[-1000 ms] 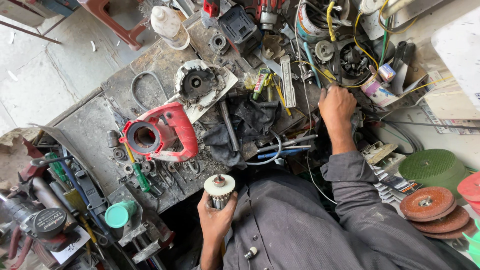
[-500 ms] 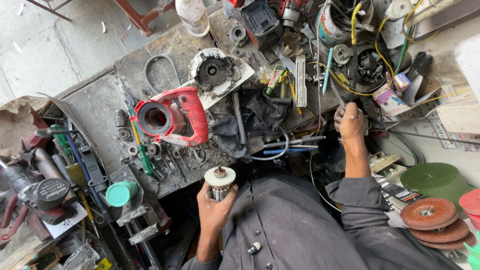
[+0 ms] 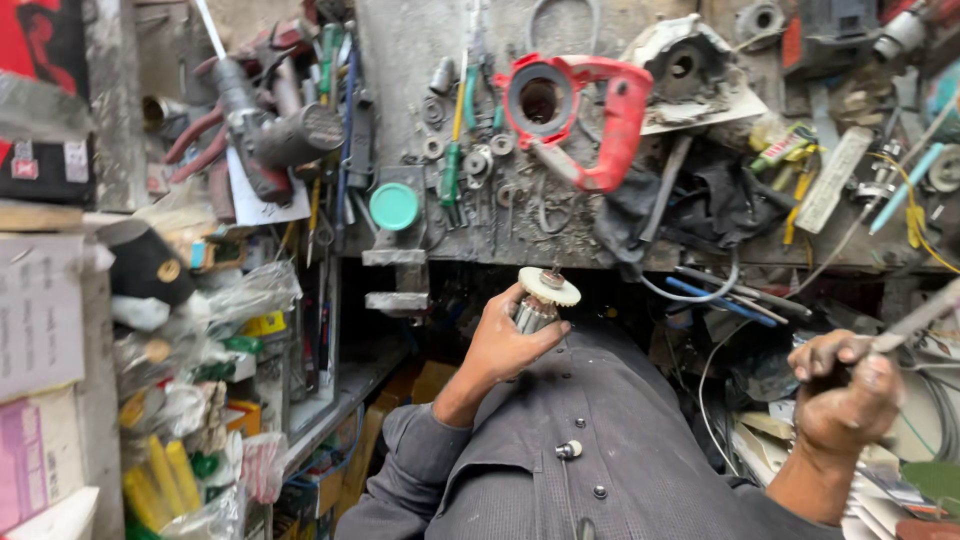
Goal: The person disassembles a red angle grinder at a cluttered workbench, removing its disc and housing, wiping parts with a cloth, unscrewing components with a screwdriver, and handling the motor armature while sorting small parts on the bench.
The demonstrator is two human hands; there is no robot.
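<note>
The right hand [image 3: 845, 390] is now pulled back from the bench [image 3: 420, 60] gripping a thin metal tool [image 3: 915, 322], while the left hand [image 3: 505, 340] is clasping a motor armature [image 3: 540, 300] that is risking slipping onto the lap.

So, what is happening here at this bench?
A person sits at a cluttered workbench. The left hand grips a motor armature with a pale fan disc on top, held upright over the lap. The right hand holds a thin metal tool, off to the side and apart from the armature. A red power-tool housing lies opened on the bench, with loose parts around it.
</note>
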